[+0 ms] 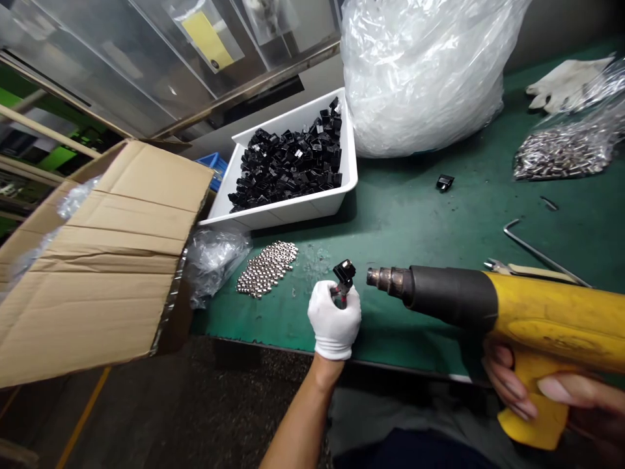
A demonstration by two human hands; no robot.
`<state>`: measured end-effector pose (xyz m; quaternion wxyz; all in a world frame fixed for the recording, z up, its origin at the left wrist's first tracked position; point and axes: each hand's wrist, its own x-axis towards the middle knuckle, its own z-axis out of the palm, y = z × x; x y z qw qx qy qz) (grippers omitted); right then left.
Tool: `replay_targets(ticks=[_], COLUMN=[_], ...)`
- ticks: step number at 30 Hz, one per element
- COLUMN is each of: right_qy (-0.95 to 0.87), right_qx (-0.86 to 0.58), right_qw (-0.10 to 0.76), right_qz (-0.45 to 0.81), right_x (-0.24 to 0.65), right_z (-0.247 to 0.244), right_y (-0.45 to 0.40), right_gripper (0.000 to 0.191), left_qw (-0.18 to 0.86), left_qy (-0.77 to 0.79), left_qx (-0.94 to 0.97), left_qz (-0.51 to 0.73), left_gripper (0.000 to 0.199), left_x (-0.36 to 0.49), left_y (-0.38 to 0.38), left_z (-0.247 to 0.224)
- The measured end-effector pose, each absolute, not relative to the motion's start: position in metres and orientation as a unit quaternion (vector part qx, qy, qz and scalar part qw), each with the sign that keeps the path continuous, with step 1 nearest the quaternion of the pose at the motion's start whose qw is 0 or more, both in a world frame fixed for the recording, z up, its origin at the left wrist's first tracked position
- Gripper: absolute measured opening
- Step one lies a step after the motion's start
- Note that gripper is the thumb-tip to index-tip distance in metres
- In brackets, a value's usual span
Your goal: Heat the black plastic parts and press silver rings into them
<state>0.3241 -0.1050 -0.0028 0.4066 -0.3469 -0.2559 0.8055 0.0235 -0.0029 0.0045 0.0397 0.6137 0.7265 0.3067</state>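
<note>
Beyond the gloved left hand (334,319), a white tub (293,215) holds black parts (288,163).

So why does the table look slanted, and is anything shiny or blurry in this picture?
In the head view, the wide, tilted lens makes the green workbench slant and stretches the cardboard box; glare shines on the clear plastic bag; the yellow heat gun and white glove stay sharp, with no strong blur.

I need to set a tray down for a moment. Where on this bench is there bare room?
The widest bare patch of green mat lies right of the white bin and behind the heat gun, with one black part on it. It's crowded at the front, around the silver pieces and left hand.
</note>
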Motion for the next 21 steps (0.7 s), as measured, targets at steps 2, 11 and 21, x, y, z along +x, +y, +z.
replay_targets(ticks=[2, 11, 21], right_qy=[-0.213, -0.195, -0.166], right_qx=[-0.353, -0.348, -0.383], right_qw=[0.423, 0.414, 0.439], right_qz=[0.807, 0.818, 0.796], right_x=[0.322, 0.325, 0.315], right_z=[0.002, 0.006, 0.017], right_y=[-0.105, -0.103, -0.106], right_gripper=[0.033, 0.032, 0.03], left_qw=[0.004, -0.058, -0.088], left_qy=[0.719, 0.703, 0.7], left_qx=[0.629, 0.653, 0.658], left_qz=[0.296, 0.275, 0.262], left_gripper=[0.021, 0.02, 0.029], left_x=[0.024, 0.025, 0.025], left_y=[-0.004, -0.006, -0.008], left_z=[0.001, -0.003, -0.004])
